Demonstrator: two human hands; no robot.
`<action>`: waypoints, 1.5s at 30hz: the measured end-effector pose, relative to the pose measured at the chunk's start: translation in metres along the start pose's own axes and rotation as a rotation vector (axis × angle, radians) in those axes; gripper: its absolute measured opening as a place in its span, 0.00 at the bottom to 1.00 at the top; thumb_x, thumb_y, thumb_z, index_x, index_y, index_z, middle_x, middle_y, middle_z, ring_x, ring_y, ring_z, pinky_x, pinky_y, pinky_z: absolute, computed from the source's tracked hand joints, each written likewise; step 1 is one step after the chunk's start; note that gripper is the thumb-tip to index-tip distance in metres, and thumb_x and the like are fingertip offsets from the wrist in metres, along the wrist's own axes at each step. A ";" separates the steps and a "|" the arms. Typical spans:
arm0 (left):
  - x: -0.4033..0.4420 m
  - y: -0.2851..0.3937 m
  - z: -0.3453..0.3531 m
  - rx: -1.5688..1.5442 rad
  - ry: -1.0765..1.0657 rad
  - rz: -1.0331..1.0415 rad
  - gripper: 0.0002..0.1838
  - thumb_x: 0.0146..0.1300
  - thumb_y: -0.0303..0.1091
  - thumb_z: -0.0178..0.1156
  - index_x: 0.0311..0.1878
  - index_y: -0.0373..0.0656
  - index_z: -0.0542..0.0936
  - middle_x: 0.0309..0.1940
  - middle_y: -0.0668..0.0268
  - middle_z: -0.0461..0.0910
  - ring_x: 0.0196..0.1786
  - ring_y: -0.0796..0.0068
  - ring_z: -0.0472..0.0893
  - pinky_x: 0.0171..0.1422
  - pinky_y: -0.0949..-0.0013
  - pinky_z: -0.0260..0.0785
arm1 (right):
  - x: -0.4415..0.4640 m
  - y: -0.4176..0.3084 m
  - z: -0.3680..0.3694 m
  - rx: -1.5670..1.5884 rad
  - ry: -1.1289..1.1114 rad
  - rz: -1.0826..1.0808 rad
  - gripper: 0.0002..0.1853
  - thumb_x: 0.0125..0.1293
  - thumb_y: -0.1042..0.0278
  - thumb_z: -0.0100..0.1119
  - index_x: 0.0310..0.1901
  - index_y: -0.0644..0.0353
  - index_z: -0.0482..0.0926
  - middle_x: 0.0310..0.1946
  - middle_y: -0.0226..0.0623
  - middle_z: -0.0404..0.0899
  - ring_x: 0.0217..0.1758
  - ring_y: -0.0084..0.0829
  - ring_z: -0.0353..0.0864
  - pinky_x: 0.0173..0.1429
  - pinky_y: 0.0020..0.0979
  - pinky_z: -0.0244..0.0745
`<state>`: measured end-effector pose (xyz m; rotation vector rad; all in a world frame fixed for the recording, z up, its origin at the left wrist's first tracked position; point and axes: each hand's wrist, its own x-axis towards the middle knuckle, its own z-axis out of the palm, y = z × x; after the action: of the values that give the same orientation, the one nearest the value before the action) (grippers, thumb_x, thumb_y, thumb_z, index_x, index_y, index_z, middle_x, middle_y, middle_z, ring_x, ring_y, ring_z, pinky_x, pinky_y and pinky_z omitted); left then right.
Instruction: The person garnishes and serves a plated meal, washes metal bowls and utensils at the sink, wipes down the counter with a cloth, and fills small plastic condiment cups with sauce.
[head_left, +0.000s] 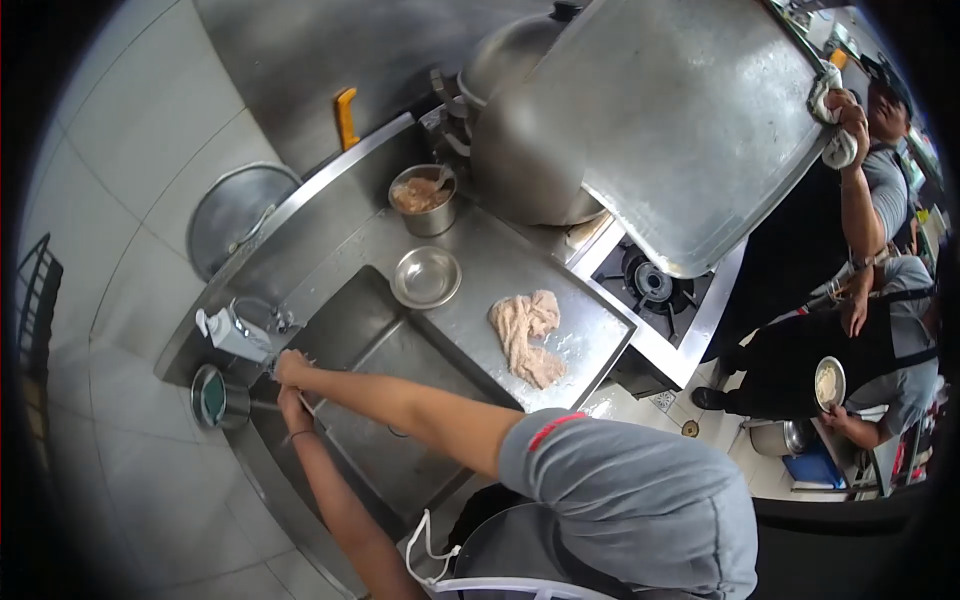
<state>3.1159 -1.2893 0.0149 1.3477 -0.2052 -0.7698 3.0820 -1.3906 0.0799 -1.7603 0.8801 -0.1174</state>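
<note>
While my right hand (293,368) and left hand (294,407) sit beside the white fitting (232,337) at the far edge of the sink (400,475), I cannot tell their grip; likely rinsing, they next need holding low.

No legible text, numbers, brands or signs. Red strip (556,430) on the grey sleeve (635,490) might carry lettering, too small to make out. White container (236,336) by the sink (425,375): nothing readable. Coloured items (922,215) at far right edge: blurred, unreadable.
</note>
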 end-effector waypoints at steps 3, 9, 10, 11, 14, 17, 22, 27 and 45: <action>-0.057 -0.005 0.016 -0.065 0.110 -0.028 0.12 0.64 0.33 0.50 0.46 0.38 0.74 0.38 0.65 0.77 0.39 0.74 0.77 0.42 0.72 0.70 | -0.088 0.030 -0.003 0.089 0.104 -0.188 0.30 0.56 0.59 0.55 0.61 0.59 0.63 0.63 0.52 0.57 0.64 0.48 0.59 0.61 0.46 0.59; -0.202 -0.020 -0.001 1.025 0.456 0.239 0.14 0.62 0.32 0.48 0.46 0.33 0.71 0.38 0.47 0.76 0.41 0.48 0.76 0.43 0.56 0.66 | -0.269 0.152 -0.037 -0.203 -0.072 -0.403 0.32 0.58 0.62 0.56 0.64 0.51 0.57 0.64 0.50 0.52 0.68 0.47 0.51 0.67 0.46 0.46; -0.233 -0.014 0.009 1.022 0.485 0.219 0.14 0.62 0.32 0.48 0.46 0.33 0.71 0.38 0.47 0.76 0.41 0.48 0.76 0.43 0.56 0.66 | -0.292 0.158 -0.055 -0.306 -0.130 -0.446 0.31 0.59 0.63 0.55 0.64 0.55 0.58 0.64 0.51 0.53 0.67 0.47 0.52 0.67 0.47 0.47; -0.269 -0.006 0.022 1.098 0.581 0.240 0.14 0.63 0.33 0.48 0.46 0.34 0.72 0.38 0.45 0.76 0.42 0.45 0.74 0.43 0.54 0.65 | -0.312 0.163 -0.071 -0.412 -0.194 -0.489 0.30 0.59 0.65 0.54 0.63 0.58 0.59 0.63 0.52 0.53 0.67 0.47 0.53 0.66 0.48 0.48; -0.333 -0.014 0.019 1.233 0.706 0.233 0.13 0.63 0.34 0.48 0.47 0.38 0.73 0.39 0.46 0.76 0.43 0.43 0.74 0.42 0.51 0.64 | -0.347 0.190 -0.097 -0.467 -0.288 -0.762 0.24 0.59 0.70 0.50 0.58 0.65 0.64 0.60 0.54 0.57 0.65 0.52 0.56 0.63 0.51 0.54; -0.378 0.016 0.060 1.288 0.870 0.134 0.14 0.64 0.34 0.47 0.49 0.38 0.72 0.40 0.47 0.76 0.43 0.44 0.74 0.43 0.52 0.64 | -0.373 0.158 -0.137 -0.419 -0.441 -0.676 0.17 0.59 0.72 0.48 0.50 0.69 0.68 0.50 0.58 0.68 0.53 0.54 0.70 0.53 0.47 0.68; -0.415 0.031 0.100 1.253 0.925 0.424 0.14 0.65 0.32 0.46 0.48 0.33 0.72 0.40 0.46 0.76 0.42 0.44 0.74 0.43 0.53 0.64 | -0.411 0.158 -0.148 -0.406 -0.523 -0.699 0.12 0.60 0.68 0.52 0.32 0.71 0.77 0.31 0.57 0.77 0.38 0.54 0.77 0.41 0.46 0.74; -0.448 0.032 0.112 1.219 0.928 0.369 0.13 0.64 0.32 0.47 0.46 0.33 0.73 0.37 0.45 0.76 0.41 0.44 0.74 0.43 0.52 0.63 | -0.433 0.169 -0.143 -0.423 -0.532 -0.769 0.14 0.58 0.65 0.55 0.26 0.71 0.78 0.25 0.58 0.76 0.33 0.54 0.78 0.38 0.45 0.74; -0.475 -0.016 0.113 1.267 0.925 0.261 0.12 0.63 0.32 0.48 0.47 0.39 0.73 0.36 0.47 0.77 0.41 0.44 0.75 0.42 0.50 0.65 | -0.453 0.199 -0.151 -0.467 -0.472 -0.805 0.13 0.58 0.66 0.56 0.26 0.71 0.77 0.25 0.57 0.77 0.34 0.53 0.78 0.37 0.44 0.75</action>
<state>2.6945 -1.0927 0.1660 2.6458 -0.1065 0.3989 2.5838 -1.2560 0.1199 -2.3589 -0.1960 -0.0119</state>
